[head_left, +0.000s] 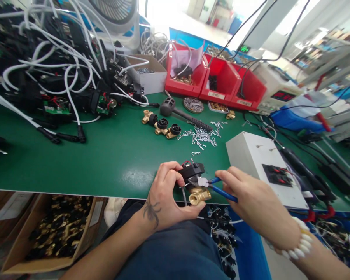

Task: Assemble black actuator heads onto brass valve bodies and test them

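My left hand (166, 194) grips a valve assembly at the front edge of the green bench. It has a black actuator housing (194, 169) on top and a brass valve body (198, 196) below, with a grey cable hanging at its left. In my right hand (247, 194) are blue-handled pliers (223, 190), their jaws resting at the joint between housing and brass. Whether the jaws hold a clip there is too small to tell. Beyond the hands lies a pile of wire clips (204, 137), beside several brass valves with black caps (162, 126).
A rubber mallet (183, 112) lies behind the clips. Red bins (221, 81) line the back. Black assemblies with white cables (61, 74) crowd the left. A grey switch box (259, 163) stands at right, near a power supply (280, 89). A carton of brass parts (14, 254) sits below left.
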`<state>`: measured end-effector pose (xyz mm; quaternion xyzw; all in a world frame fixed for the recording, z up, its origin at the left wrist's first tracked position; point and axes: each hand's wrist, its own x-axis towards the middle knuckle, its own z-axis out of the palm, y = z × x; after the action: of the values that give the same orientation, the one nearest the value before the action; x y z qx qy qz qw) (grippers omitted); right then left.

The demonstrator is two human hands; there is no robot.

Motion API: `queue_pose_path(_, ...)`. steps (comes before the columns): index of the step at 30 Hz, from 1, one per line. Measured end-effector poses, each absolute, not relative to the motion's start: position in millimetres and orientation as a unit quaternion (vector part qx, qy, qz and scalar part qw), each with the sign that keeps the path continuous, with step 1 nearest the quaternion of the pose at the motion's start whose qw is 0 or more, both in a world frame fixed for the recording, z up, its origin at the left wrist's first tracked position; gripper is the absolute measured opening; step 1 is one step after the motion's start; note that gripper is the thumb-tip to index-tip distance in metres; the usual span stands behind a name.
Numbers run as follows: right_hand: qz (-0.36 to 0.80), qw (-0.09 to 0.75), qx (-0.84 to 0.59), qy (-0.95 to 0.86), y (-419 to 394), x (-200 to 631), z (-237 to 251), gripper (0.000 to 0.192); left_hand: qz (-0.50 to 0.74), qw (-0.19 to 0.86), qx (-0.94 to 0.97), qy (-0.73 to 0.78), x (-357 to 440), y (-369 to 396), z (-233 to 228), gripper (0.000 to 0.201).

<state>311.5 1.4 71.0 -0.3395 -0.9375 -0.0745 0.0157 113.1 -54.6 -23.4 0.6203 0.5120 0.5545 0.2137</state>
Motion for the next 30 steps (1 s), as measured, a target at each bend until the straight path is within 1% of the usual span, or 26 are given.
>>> queue_pose_path(1,-0.078,0.042,-0.349,-0.933,1.9,311.4,72.7,0.03,0.555,0.215,0.62,0.511,113.2,-54.5,-23.5,0.044)
queue_pose_path(4,-0.077,0.198,-0.392,-0.895,0.4,311.6,78.5,0.021,0.556,0.223,0.619,0.509,113.8,-54.2,-24.3,0.044)
queue_pose_path(5,-0.073,0.238,-0.401,-0.882,-0.6,311.8,78.3,0.02,0.556,0.224,0.618,0.509,114.0,-54.2,-24.7,0.044)
queue_pose_path(6,-0.071,0.245,-0.397,-0.882,-1.3,312.1,76.5,0.02,0.557,0.225,0.617,0.509,114.2,-54.1,-24.9,0.043)
queue_pose_path(7,-0.068,0.221,-0.385,-0.894,-1.6,312.6,73.7,0.019,0.557,0.225,0.616,0.51,114.4,-54.2,-25.1,0.043)
queue_pose_path(10,-0.034,0.075,-0.338,-0.937,-0.5,314.9,64.9,0.021,0.557,0.225,0.615,0.511,114.6,-54.3,-25.0,0.042)
queue_pose_path(11,-0.026,0.058,-0.337,-0.939,-0.2,315.8,63.9,0.021,0.557,0.225,0.615,0.51,114.6,-54.4,-24.8,0.042)
queue_pose_path(12,-0.021,0.073,-0.348,-0.934,-0.2,316.5,64.0,0.02,0.557,0.226,0.616,0.51,114.4,-54.4,-24.7,0.042)
queue_pose_path(15,-0.033,0.201,-0.396,-0.895,-2.8,316.9,66.0,0.016,0.554,0.23,0.617,0.509,114.1,-54.1,-24.7,0.042)
queue_pose_path(16,-0.046,0.219,-0.401,-0.888,-4.2,316.3,65.3,0.016,0.554,0.231,0.617,0.509,114.2,-54.0,-24.8,0.042)
queue_pose_path(17,-0.058,0.209,-0.398,-0.891,-5.4,315.4,63.4,0.016,0.555,0.231,0.616,0.509,114.4,-54.1,-24.9,0.042)
queue_pose_path(18,-0.062,0.177,-0.389,-0.902,-6.4,314.5,60.4,0.016,0.556,0.231,0.616,0.509,114.7,-54.2,-25.0,0.042)
queue_pose_path(20,-0.036,0.101,-0.368,-0.924,-6.7,313.4,53.3,0.018,0.561,0.232,0.613,0.506,115.7,-55.3,-25.6,0.042)
queue_pose_path(21,-0.011,0.085,-0.369,-0.926,-6.1,313.6,50.0,0.018,0.564,0.239,0.609,0.504,116.1,-56.2,-25.9,0.043)
queue_pose_path(23,0.026,0.115,-0.404,-0.907,-3.3,315.9,44.7,0.015,0.573,0.257,0.591,0.506,116.3,-58.8,-26.5,0.045)
queue_pose_path(24,0.03,0.137,-0.429,-0.893,-1.2,317.9,42.1,0.018,0.577,0.263,0.579,0.513,115.9,-60.3,-26.5,0.046)
queue_pose_path(25,0.026,0.149,-0.451,-0.88,1.2,320.2,38.8,0.025,0.581,0.264,0.566,0.521,115.1,-61.6,-26.1,0.046)
queue_pose_path(28,-0.002,0.132,-0.464,-0.876,8.4,325.0,23.0,0.052,0.591,0.227,0.553,0.542,110.8,-63.9,-21.9,0.049)
queue_pose_path(30,-0.006,0.133,-0.448,-0.884,10.5,323.3,11.0,0.065,0.591,0.191,0.571,0.537,107.7,-63.8,-16.6,0.049)
